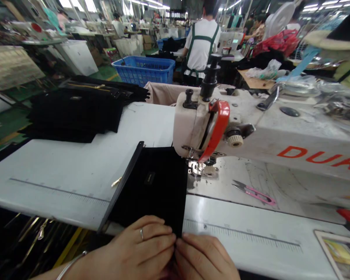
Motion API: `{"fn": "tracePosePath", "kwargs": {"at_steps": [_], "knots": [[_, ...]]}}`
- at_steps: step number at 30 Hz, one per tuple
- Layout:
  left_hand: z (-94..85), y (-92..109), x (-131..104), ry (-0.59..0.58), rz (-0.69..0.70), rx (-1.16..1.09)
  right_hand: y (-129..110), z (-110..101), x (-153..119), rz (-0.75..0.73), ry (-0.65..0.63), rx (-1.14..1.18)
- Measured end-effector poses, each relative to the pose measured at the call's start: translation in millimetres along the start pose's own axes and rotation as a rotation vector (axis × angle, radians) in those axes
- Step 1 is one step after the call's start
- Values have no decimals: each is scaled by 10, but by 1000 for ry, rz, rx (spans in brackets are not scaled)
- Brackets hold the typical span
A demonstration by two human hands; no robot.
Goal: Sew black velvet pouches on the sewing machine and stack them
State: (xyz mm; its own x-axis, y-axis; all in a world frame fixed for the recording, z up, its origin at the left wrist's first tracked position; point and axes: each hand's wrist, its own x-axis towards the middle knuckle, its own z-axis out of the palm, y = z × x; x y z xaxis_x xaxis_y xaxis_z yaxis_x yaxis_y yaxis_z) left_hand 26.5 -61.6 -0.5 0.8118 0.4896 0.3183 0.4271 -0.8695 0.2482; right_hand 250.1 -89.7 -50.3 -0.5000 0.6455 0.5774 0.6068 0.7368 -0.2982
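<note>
There's the white table (58,159), black pieces (76,112) stacked upper left of frame, a black panel (163,198) lying centre, sewing machine (280,128) filling the right, pink snips (258,194) below its arm.

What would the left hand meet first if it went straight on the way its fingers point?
The left hand would likely meet the right hand first, just beyond its fingertips at the near end of the black cloth; whether they already touch is hard to tell.

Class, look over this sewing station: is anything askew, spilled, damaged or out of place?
Mildly odd: the stack of black pieces, left of the sewing machine, has uneven, staggered edges, so it looks askew. No spill stands out.
</note>
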Motion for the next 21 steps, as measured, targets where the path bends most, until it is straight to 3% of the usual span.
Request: {"fn": "tracePosePath", "kwargs": {"at_steps": [3, 7, 15, 21], "knots": [[-7, -39, 66, 45, -13, -128, 21, -10, 52, 27, -2, -15], [-18, -117, 137, -5, -66, -192, 88, 11, 84, 30, 7, -38], [-4, -334, 244, -67, -49, -134, 317, -7, 243, -51, -13, -30], [34, -528, 343, -35, 13, -103, 409, -92, 386, 13, -81, 41]]}}
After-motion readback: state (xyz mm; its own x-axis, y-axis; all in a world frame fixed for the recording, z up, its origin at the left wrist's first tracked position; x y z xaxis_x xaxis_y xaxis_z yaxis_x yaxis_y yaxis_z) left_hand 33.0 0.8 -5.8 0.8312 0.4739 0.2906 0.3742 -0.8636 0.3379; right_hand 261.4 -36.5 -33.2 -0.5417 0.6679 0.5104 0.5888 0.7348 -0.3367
